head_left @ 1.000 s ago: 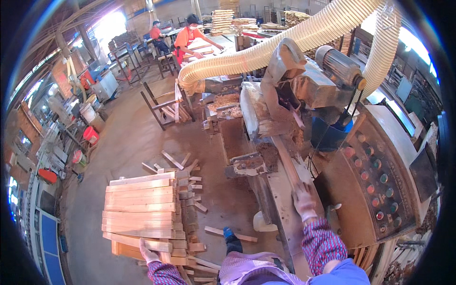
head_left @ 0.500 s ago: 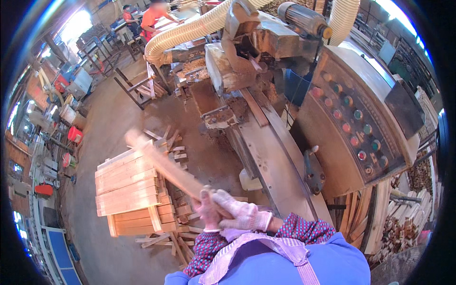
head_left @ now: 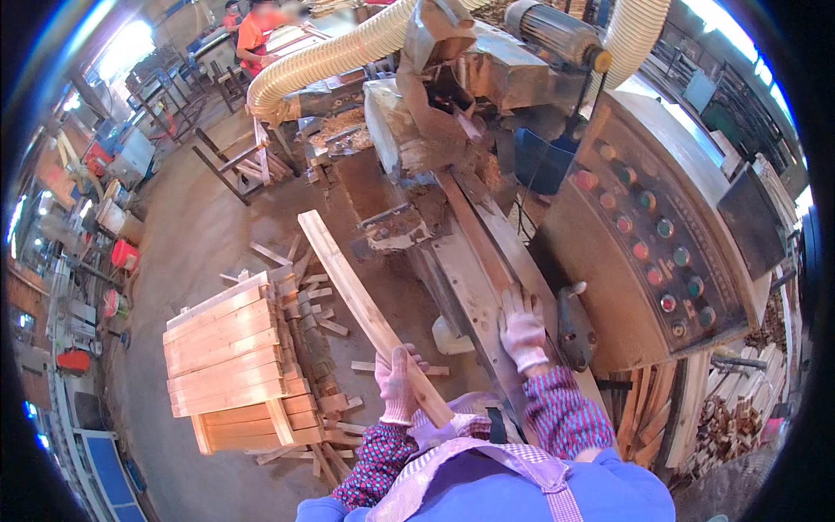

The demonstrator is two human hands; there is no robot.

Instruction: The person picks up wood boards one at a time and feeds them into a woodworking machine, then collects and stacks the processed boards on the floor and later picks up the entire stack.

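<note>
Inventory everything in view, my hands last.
Flat metal machine bed: one, greyish, centre
Narrow wooden strip: one, brown, on bed
Long squared wooden stick: one, tan, centre
Stacked wooden boards: many, tan, left
Ribbed hose sections: two, cream, top
Cylindrical motor: one, grey, top
Slanted button panel: one, brown, right
Open plastic tub: one, blue, beside panel
Coworkers: two, reddish tops, upper left
Distant clutter: uncountable, mixed, edges
Left gloved hand: one, pinkish, gripping stick
Right gloved hand: one, pinkish, at strip's end

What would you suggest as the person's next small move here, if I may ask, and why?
Probably a gentle forward push on the wooden strip with the right hand, since that hand lies at the strip's near end on the machine bed, while the left hand holds a separate board off to the left.
</note>
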